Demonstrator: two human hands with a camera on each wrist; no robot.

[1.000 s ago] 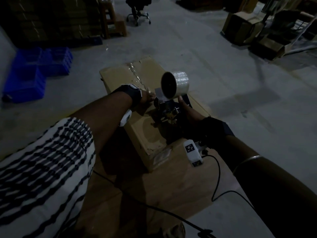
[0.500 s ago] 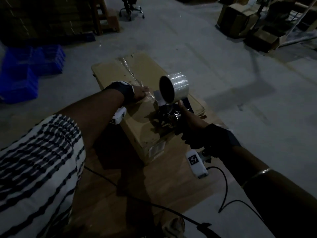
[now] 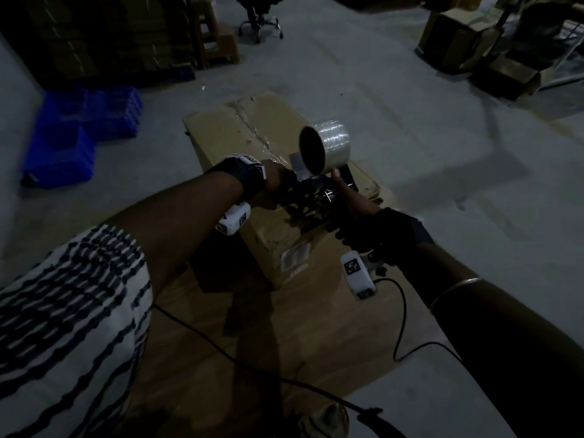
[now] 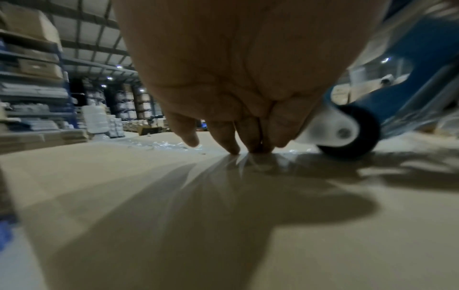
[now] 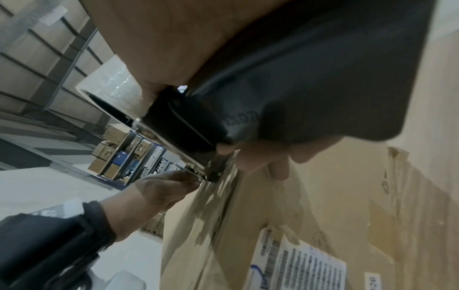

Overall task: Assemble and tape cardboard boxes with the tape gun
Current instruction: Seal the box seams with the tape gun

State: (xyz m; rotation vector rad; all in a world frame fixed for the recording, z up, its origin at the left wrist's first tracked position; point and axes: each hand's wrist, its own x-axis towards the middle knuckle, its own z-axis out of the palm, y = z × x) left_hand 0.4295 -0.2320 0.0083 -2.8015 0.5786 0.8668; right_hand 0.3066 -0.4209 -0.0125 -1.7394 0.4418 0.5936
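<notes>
Tape gun (image 3: pixel 316 197) body lost in shadow

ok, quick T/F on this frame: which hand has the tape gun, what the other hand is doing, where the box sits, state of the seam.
1. The right hand grips the tape gun. True.
2. The left hand is lifted clear of the cardboard box. False: its fingertips press on the box top.
3. The box stands on a table. False: it sits on flat cardboard sheets on the floor.
4. Clear tape already runs along the far part of the top seam. True.
</notes>
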